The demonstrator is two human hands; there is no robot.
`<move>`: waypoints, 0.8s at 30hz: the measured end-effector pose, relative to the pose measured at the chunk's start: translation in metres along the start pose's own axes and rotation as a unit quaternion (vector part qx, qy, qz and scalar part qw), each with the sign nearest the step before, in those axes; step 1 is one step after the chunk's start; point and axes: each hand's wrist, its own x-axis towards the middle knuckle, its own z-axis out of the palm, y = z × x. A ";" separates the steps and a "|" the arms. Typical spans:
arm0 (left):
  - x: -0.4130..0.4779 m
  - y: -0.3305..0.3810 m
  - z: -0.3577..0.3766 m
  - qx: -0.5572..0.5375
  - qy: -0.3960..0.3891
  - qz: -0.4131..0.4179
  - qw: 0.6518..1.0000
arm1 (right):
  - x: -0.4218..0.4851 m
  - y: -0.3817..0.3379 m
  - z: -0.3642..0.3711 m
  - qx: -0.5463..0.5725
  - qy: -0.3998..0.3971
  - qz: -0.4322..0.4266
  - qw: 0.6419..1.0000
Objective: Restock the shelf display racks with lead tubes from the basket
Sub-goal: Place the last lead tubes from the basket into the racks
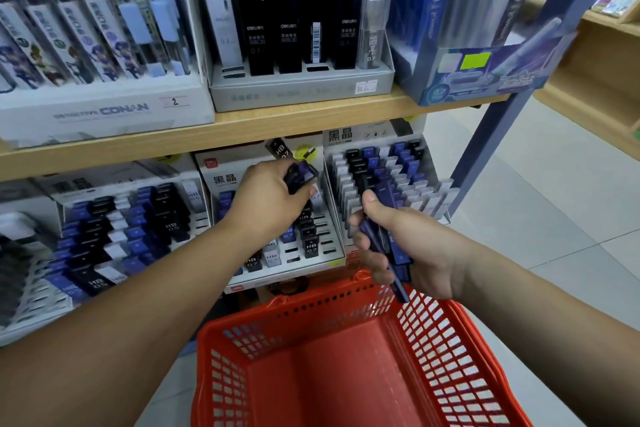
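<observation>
- Shop aisle: pale floor tiles [540,198] on the right, wooden shelf board [277,125] across the far side, with a second tier below it.
- Upper tier, left to right: white Conan box [104,111], grey rack [294,94] of upright black and blue cases, blue carton [467,80] marked 0.7.
- Lower tier: three stepped display racks of black, blue and white lead tubes: left rack [72,184], middle rack [221,180], right rack [341,135].
- Left hand [273,198]: fingers curled round a few dark tubes [301,173], raised in front of the middle rack's header card, above its rows.
- Right hand [405,243]: grips a bundle of blue lead tubes [384,236], thumb laid on top and fingers wrapped beneath; the bundle sits at the near left corner of the right rack, with its lower ends over the basket's far rim.
- Red basket [450,357]: plastic with slotted walls, nearest the viewer, below both hands and in front of the lower tier.
</observation>
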 end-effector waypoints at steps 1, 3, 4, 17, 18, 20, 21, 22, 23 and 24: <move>0.000 -0.001 0.002 0.024 -0.014 0.017 0.999 | 0.000 0.000 -0.002 0.000 0.003 -0.001 1.000; 0.003 -0.001 0.003 0.045 -0.030 0.025 0.998 | -0.001 -0.001 -0.006 -0.002 0.007 0.000 1.000; 0.005 0.000 0.003 0.052 -0.033 0.023 0.998 | -0.001 -0.001 -0.007 -0.001 0.008 0.002 1.000; 0.009 0.005 -0.006 0.140 -0.083 0.068 0.984 | -0.005 -0.001 -0.020 0.062 -0.051 0.001 0.997; 0.009 0.006 -0.006 0.145 -0.091 0.076 0.982 | -0.006 -0.001 -0.020 0.064 -0.057 -0.002 0.996; 0.009 0.007 -0.002 0.147 -0.115 0.086 0.979 | -0.006 -0.001 -0.020 0.069 -0.065 -0.006 0.996; 0.010 0.007 -0.001 0.151 -0.128 0.084 0.977 | -0.007 -0.001 -0.021 0.071 -0.070 -0.007 0.995; 0.010 0.007 0.000 0.156 -0.139 0.078 0.975 | -0.007 -0.001 -0.021 0.071 -0.077 -0.008 0.994; 0.010 0.008 0.000 0.158 -0.143 0.076 0.974 | -0.008 -0.001 -0.021 0.069 -0.086 -0.008 0.994; 0.010 0.011 0.000 0.153 -0.129 0.079 0.977 | -0.009 -0.002 -0.021 0.066 -0.095 -0.005 0.993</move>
